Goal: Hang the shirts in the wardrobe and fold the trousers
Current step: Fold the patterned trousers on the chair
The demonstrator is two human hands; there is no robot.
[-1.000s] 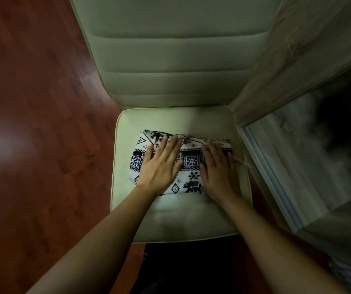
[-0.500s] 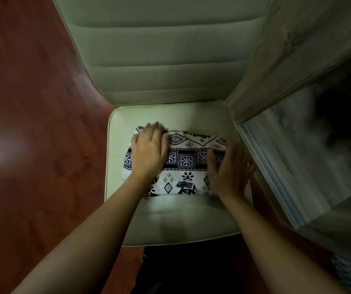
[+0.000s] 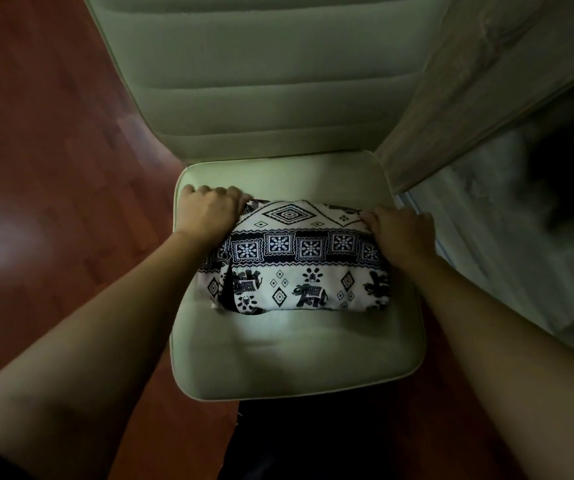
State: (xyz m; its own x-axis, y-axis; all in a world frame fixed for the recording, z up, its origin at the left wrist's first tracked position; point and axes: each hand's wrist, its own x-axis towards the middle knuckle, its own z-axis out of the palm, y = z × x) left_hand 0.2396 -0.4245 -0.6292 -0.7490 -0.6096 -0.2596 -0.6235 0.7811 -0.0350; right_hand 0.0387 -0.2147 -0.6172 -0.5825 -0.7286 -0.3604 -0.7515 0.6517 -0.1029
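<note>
The folded black-and-white elephant-print trousers lie mid-seat on the pale green padded chair. Left hand and right hand grip the far corners, fingers curled over the edge. Bare cushion lies in front. A grey wood-grain panel stands close on the right.

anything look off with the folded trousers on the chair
Only slightly: at the near left corner of the folded trousers, an inner layer bulges past the edge, so that end looks uneven. The left hand and right hand grip the far corners.
</note>
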